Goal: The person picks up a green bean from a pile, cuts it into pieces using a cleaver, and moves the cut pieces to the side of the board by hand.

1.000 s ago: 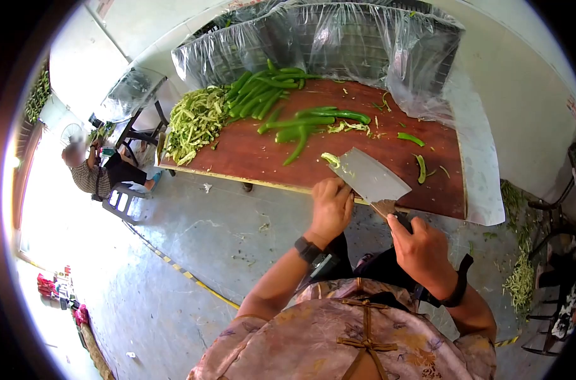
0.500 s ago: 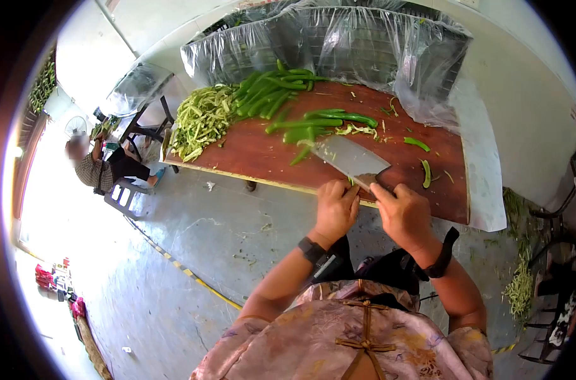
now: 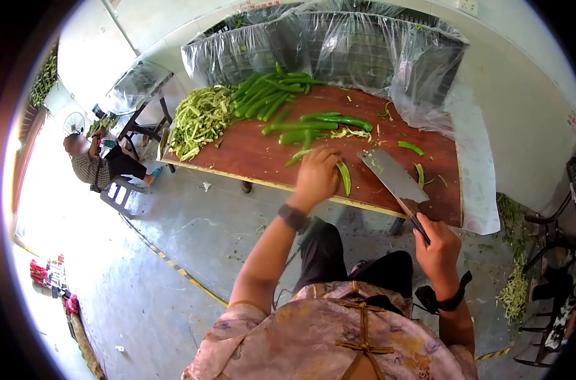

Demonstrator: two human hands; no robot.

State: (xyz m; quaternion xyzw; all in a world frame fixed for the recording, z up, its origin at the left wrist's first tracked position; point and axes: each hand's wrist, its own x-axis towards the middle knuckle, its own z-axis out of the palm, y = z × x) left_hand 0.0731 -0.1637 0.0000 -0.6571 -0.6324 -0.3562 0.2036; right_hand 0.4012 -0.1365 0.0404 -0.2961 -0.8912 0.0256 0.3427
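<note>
My right hand (image 3: 437, 248) is wrapped around the dark handle of a cleaver (image 3: 394, 177). Its broad blade lies low over the board, tip pointing away to the left, with small green bits on it. My left hand (image 3: 318, 175) is closed over the front of the board, fingers curled. A cut green pepper piece (image 3: 345, 179), pale inside, sticks out by its fingertips; the grip itself is partly hidden. Just beyond that hand lie several long whole green peppers (image 3: 307, 125), and another pepper (image 3: 297, 157) shows beside its knuckles.
The reddish-brown tabletop (image 3: 250, 152) carries a pile of pale green shreds (image 3: 202, 120) and a heap of green peppers (image 3: 269, 95). Behind stand plastic-covered crates (image 3: 357, 50). A person (image 3: 92, 164) sits at another table to the left. Scraps (image 3: 513, 288) lie on the floor at right.
My right hand has drawn the cleaver back and to the right, away from my left hand. My left hand has moved forward and left, and a cut pepper piece now shows beside it.
</note>
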